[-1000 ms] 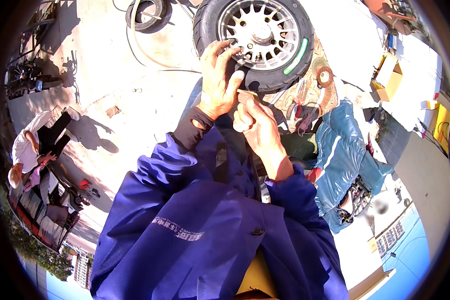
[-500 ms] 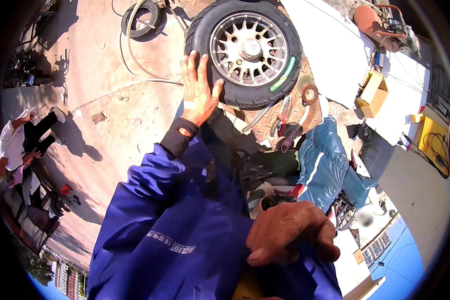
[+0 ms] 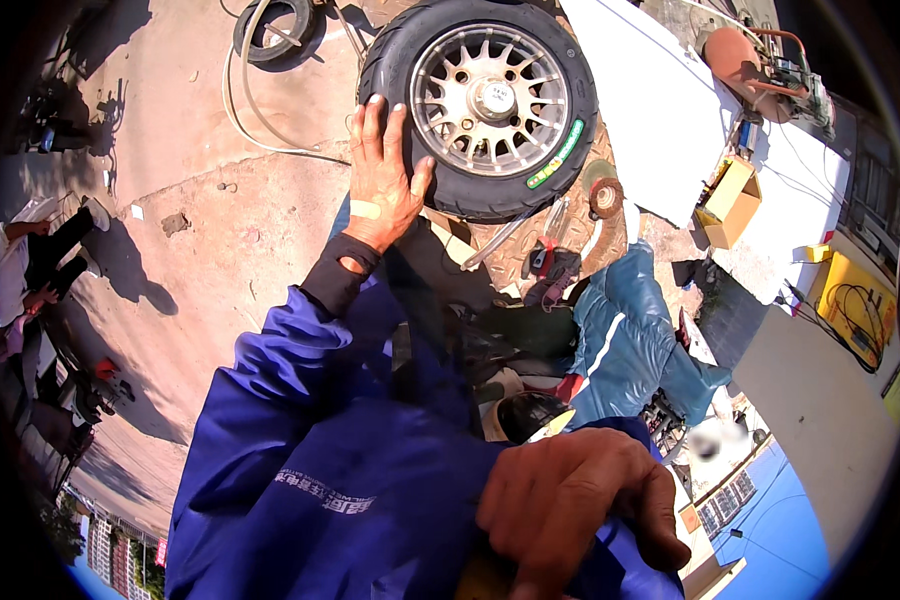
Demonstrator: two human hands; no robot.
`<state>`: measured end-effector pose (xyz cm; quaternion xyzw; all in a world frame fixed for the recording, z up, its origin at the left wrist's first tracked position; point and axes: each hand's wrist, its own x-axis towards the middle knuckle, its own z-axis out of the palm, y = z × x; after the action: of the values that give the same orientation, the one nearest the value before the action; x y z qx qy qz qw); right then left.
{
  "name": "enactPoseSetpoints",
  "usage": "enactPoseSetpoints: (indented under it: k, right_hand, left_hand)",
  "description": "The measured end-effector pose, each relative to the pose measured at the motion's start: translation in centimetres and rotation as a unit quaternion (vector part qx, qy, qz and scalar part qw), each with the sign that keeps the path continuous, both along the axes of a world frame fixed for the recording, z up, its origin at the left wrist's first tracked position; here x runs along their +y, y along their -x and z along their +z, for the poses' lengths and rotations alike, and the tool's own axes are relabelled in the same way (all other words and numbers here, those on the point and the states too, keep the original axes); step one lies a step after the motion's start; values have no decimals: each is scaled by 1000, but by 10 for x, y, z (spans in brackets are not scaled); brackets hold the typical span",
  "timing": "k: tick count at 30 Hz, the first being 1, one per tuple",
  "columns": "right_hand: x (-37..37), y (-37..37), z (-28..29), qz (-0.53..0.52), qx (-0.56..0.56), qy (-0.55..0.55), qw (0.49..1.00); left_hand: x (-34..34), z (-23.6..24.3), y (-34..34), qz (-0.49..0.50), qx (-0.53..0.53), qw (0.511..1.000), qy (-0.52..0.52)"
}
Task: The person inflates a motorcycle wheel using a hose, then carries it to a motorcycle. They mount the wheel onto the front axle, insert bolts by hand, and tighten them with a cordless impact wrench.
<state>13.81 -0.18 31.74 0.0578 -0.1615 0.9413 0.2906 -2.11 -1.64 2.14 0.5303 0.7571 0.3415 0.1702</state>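
A black tyre (image 3: 378, 85) mounted on a silver multi-spoke rim (image 3: 488, 98) lies at the top middle, with a green and yellow sticker (image 3: 555, 155) on its sidewall. My left hand (image 3: 382, 195), wearing a plaster and a dark wrist cuff, rests on the tyre's left side, fingers stretched out and holding nothing. Close to my body at the lower right, my right hand (image 3: 570, 500) is curled with its fingers bent under. Anything inside those fingers is hidden.
Tools and a glove (image 3: 552, 275) lie beside the tyre on a patterned metal plate (image 3: 590, 225). A blue padded cover (image 3: 620, 330) is at right. Farther out are a hose (image 3: 232, 95), a small tyre (image 3: 282, 32), an open cardboard box (image 3: 735, 203), an orange tank (image 3: 732, 58) and a person (image 3: 45, 250).
The whole view has shifted slightly, moving the surroundings left. My left hand stays on the tyre. My right hand has turned, its fingers pointing lower toward my body.
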Motion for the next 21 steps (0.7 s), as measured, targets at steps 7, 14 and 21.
enactPoseSetpoints:
  k: [7, 14, 21]
  right_hand:
    - [55, -17, -102, -85, -464, -224, 853]
    - [87, -37, -217, -91, -612, -697, 361]
    - [93, -35, -234, -35, -579, -783, 224]
  left_hand:
    - [0, -6, -1, -1, -17, 1000, -8]
    - [1, -4, -3, 1, -7, 1000, -26]
    - [2, -6, -5, 11, -12, 999, -30]
